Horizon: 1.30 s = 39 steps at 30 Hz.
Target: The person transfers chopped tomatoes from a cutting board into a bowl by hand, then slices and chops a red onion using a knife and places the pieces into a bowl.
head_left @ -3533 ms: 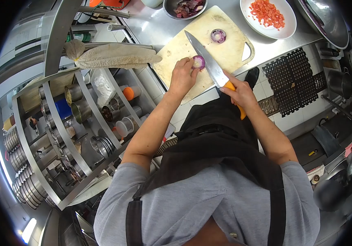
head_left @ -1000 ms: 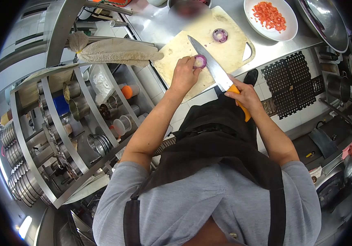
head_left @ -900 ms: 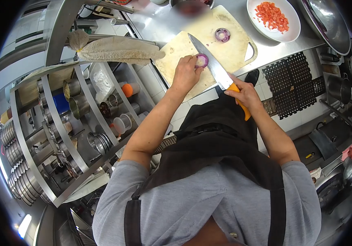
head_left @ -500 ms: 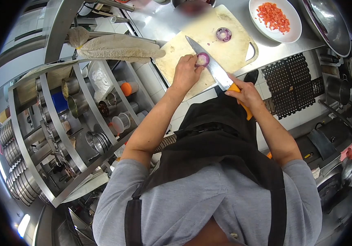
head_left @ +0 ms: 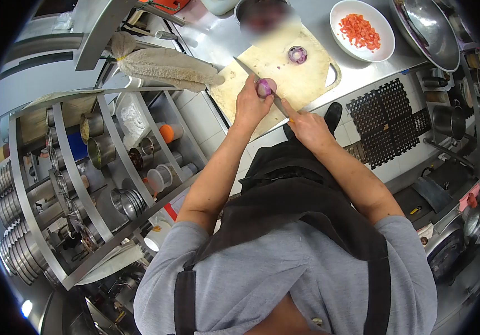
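My left hand (head_left: 251, 105) is closed on a red onion piece (head_left: 263, 87), its fingertips curled against the purple skin. My right hand (head_left: 310, 132) grips the handle of a large kitchen knife (head_left: 278, 104), and a little of the orange handle shows at the fingers. The narrow edge-on blade runs up and left across the onion. Both hands work over a cream cutting board (head_left: 313, 84). Farther up the board lies another red onion piece (head_left: 297, 54), cut face up, with small purple scraps near it.
A white bowl (head_left: 389, 51) of diced tomato (head_left: 359, 32) stands right of the board, beside a large metal bowl (head_left: 438, 39). Behind the board is a partly blurred metal pot (head_left: 244, 12). A beige cloth (head_left: 164, 67) hangs at the left, above shelves (head_left: 64, 184) of metal containers.
My right hand has moved left, bringing the knife to the onion piece and turning its blade from flat to edge-on. My left hand still holds the onion, now turned differently. The view shifted slightly.
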Each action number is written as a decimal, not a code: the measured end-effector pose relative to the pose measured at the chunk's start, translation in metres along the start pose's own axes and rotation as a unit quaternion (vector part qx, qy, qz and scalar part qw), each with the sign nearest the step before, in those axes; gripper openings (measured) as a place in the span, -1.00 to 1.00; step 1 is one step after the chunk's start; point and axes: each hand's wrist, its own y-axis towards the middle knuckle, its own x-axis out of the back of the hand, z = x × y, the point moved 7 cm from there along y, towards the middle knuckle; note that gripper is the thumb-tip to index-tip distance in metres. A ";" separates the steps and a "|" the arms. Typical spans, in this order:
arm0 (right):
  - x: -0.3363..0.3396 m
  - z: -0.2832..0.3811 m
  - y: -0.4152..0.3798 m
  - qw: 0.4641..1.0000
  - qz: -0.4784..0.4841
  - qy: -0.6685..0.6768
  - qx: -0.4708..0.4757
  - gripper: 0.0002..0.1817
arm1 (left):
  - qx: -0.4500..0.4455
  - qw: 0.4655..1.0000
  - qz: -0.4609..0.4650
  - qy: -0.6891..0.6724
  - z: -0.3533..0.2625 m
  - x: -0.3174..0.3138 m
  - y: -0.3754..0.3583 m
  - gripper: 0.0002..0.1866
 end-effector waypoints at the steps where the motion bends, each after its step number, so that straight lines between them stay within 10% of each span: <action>1: 0.001 0.001 -0.001 1.000 -0.001 -0.006 0.001 -0.26 | 0.035 0.999 -0.002 -0.014 0.002 0.002 0.001 -0.39; 19: 0.046 -0.026 -0.032 0.995 -0.093 0.009 -0.041 -0.39 | -0.029 0.996 0.043 0.067 0.003 0.001 0.002 -0.33; 39: 0.048 -0.007 -0.008 0.962 0.085 0.174 -0.190 -0.55 | -0.082 0.996 0.046 0.006 0.001 0.004 0.007 -0.60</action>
